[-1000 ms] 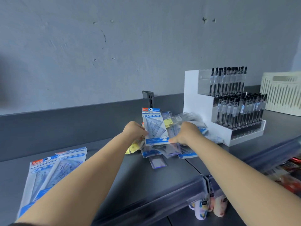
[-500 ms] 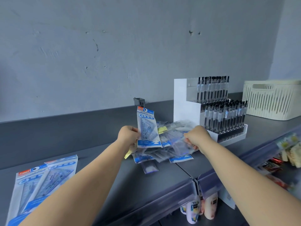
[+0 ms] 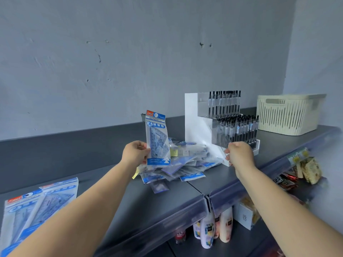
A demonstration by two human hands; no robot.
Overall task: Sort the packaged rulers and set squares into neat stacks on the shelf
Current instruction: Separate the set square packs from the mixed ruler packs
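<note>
The left hand (image 3: 134,153) pinched one set-square pack (image 3: 157,140) upright above the loose heap (image 3: 182,165) on the shelf (image 3: 161,199). The right hand (image 3: 239,154), apart from it, gripped a clear sleeve (image 3: 220,140) lifted off the heap. Sorting seemed to be in its picking step; next, each pack probably needed laying on its matching stack (image 3: 37,204), far left.

Two bare forearms reach in, without sleeves, watch or rings. The left hand (image 3: 135,154) and the right hand (image 3: 240,154) wear no gloves.
</note>
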